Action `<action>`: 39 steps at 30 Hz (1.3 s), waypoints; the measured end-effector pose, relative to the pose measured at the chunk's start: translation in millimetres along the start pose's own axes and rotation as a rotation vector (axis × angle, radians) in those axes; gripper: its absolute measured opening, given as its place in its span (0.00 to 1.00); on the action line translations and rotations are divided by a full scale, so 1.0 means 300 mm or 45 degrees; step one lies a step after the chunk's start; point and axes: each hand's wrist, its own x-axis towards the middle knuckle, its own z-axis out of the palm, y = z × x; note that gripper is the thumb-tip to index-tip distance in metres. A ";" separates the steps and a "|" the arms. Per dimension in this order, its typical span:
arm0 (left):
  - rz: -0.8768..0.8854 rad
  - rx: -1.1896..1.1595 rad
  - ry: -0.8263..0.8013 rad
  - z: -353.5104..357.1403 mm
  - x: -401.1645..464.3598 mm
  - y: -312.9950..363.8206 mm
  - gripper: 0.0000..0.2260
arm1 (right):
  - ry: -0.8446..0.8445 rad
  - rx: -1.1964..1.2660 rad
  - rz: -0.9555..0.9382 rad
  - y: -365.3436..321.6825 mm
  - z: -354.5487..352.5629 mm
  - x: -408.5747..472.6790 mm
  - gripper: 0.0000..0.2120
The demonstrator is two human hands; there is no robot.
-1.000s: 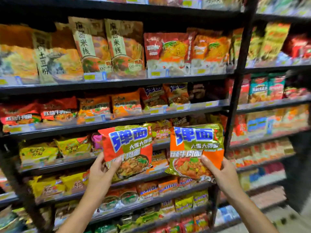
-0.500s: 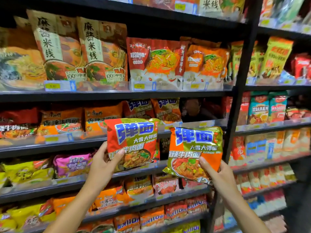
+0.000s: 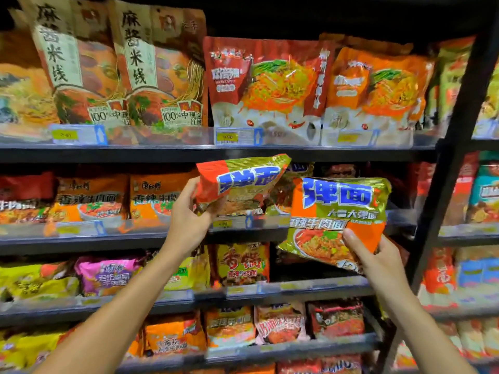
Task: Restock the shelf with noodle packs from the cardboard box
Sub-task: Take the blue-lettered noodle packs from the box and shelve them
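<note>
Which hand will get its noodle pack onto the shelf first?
Probably the left hand: its pack is tipped into the shelf opening already. The right hand holds its pack lower, out front.

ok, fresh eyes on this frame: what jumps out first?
The two matching noodle packs with big blue characters, held up mid-frame: the left hand grips the left pack, tilted back toward the second shelf, while the right hand pinches the right pack face-on by its lower edge. Next, the tall brown rice-noodle bags standing on the shelf above, upper left.
</note>
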 end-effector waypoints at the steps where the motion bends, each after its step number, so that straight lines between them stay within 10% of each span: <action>1: -0.009 0.038 0.010 0.007 0.016 -0.012 0.21 | -0.009 0.012 -0.008 0.003 -0.001 0.027 0.07; 16: -0.333 0.158 -0.047 0.084 0.108 -0.115 0.20 | -0.142 0.159 -0.061 0.055 -0.039 0.267 0.06; 27: -0.367 0.796 -0.124 0.089 0.134 -0.154 0.16 | -0.229 0.168 -0.118 0.073 -0.013 0.335 0.07; 32: -0.074 1.126 0.155 0.116 0.081 -0.170 0.36 | -0.178 0.130 -0.240 0.077 -0.011 0.353 0.11; 39: 0.558 1.101 -0.093 0.196 0.029 -0.128 0.16 | -0.208 0.183 -0.277 0.081 0.029 0.429 0.14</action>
